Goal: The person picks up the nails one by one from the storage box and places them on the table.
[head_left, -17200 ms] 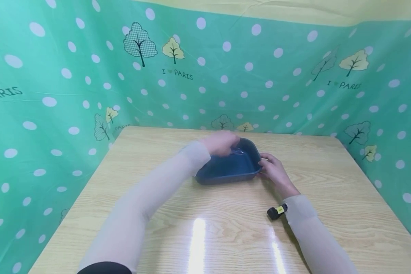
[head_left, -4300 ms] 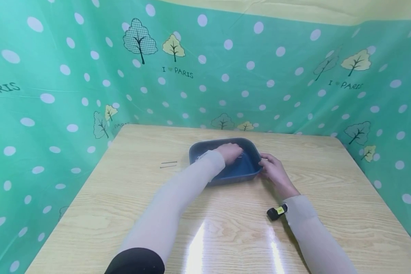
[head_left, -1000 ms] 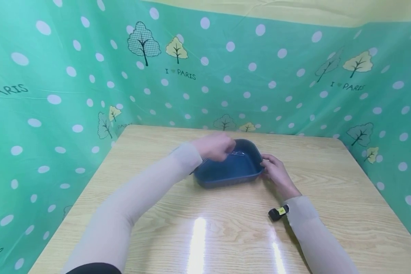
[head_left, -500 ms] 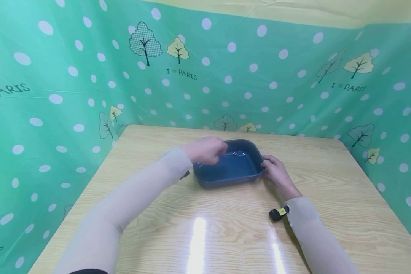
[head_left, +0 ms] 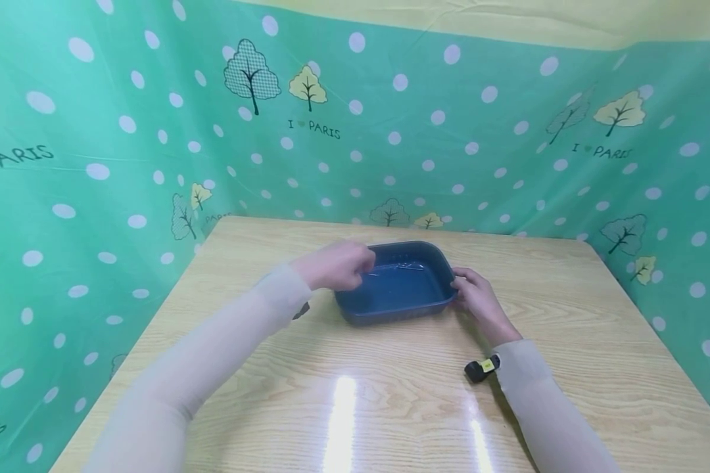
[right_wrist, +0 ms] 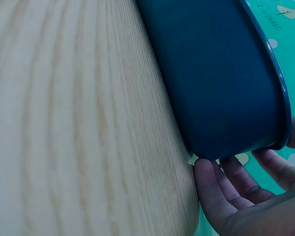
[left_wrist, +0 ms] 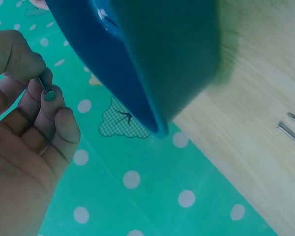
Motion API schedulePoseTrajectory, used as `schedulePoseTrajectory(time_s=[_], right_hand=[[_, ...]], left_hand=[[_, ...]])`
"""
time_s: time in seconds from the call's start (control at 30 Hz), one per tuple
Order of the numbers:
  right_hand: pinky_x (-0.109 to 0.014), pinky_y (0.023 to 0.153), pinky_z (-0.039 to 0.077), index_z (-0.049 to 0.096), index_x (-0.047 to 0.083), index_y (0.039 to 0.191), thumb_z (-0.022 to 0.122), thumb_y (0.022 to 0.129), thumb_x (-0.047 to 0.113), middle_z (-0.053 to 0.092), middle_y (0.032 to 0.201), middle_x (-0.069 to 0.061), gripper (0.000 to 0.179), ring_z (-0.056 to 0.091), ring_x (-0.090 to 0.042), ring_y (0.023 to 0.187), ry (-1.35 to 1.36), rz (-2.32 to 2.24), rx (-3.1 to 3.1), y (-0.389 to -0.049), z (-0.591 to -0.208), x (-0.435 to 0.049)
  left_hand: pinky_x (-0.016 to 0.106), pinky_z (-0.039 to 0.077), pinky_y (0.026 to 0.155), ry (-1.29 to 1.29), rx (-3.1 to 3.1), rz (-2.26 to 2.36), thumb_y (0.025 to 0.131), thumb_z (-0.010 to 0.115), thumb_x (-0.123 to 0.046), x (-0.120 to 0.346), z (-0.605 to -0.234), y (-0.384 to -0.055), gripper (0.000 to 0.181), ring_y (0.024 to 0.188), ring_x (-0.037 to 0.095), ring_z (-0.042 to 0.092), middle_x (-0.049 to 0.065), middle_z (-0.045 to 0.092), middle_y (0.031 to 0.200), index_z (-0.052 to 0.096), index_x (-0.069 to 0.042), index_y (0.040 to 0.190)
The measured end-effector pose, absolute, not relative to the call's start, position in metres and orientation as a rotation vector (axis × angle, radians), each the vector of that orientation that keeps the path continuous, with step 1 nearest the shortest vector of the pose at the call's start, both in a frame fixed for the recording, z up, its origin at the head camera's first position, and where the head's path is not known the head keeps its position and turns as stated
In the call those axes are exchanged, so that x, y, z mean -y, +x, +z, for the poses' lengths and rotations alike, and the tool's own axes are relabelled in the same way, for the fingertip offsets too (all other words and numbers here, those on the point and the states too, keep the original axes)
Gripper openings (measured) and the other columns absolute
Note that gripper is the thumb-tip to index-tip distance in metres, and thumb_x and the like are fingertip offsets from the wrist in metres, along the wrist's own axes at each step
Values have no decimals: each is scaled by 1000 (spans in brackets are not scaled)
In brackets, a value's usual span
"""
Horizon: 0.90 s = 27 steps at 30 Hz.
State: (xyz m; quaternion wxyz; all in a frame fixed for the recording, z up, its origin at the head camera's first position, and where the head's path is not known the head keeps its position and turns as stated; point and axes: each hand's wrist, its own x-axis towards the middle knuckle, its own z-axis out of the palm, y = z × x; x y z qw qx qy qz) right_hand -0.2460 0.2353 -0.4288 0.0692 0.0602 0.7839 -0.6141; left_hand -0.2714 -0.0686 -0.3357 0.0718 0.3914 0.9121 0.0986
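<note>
My left hand (head_left: 338, 265) is above the left end of a dark blue plastic bin (head_left: 390, 313). Its thumb and fingers pinch a nail (left_wrist: 49, 95), whose round patterned head shows in the left wrist view. Inside the bin, thin shiny nails (head_left: 411, 266) lie near the back wall; how many is too small to tell. My right hand (head_left: 480, 301) grips the bin's right end, thumb at the rim and fingers against the outer wall, as the right wrist view shows. Two more nails (left_wrist: 291, 132) lie side by side on the table, hidden behind my left arm in the head view.
The bin stands on a light wood-grain table (head_left: 402, 394). A green dotted cloth (head_left: 473, 144) hangs behind the table and along its sides. A black strap device (head_left: 480, 369) is on my right wrist. Bright light reflections streak the table's front.
Over the last second my left hand has moved left from above the bin's middle towards its left end, pinching the nail. My right hand keeps its grip on the bin, which stays in place.
</note>
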Motion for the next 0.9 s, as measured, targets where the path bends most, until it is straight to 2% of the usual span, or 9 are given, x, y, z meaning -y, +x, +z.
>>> schedulePoseTrajectory(time_s=[0.2, 0.4, 0.57, 0.9], right_hand=[[-41, 95, 48, 41, 1, 141, 43, 93, 15, 46, 133, -22, 50, 52, -27, 104, 167, -1855, -2359, -246, -429, -235], [-42, 96, 48, 40, 1, 141, 43, 93, 15, 45, 134, -22, 50, 51, -29, 106, 170, -1860, -2350, -245, -428, -235], [-43, 97, 47, 40, 2, 142, 43, 93, 15, 45, 135, -22, 51, 51, -30, 108, 171, -1860, -2348, -244, -427, -235], [-43, 95, 49, 41, 2, 141, 43, 93, 15, 45, 134, -22, 50, 51, -30, 108, 177, -1846, -2353, -245, -428, -235]], left_hand=[[22, 52, 70, 1188, -2763, 313, 72, 53, 7, 81, -340, -269, 27, 73, 12, 57, -2, 63, 83, 66, -8, 89], [23, 52, 73, 1176, -2767, 330, 75, 56, 5, 91, -345, -266, 24, 78, 12, 58, -1, 65, 90, 67, -6, 94], [24, 52, 70, 1156, -2766, 357, 78, 58, 2, 98, -348, -262, 18, 74, 12, 56, -1, 64, 86, 65, -10, 88], [27, 54, 76, 1109, -2783, 384, 70, 55, 9, 110, -351, -256, 30, 82, 16, 61, 6, 68, 91, 66, -8, 91]])
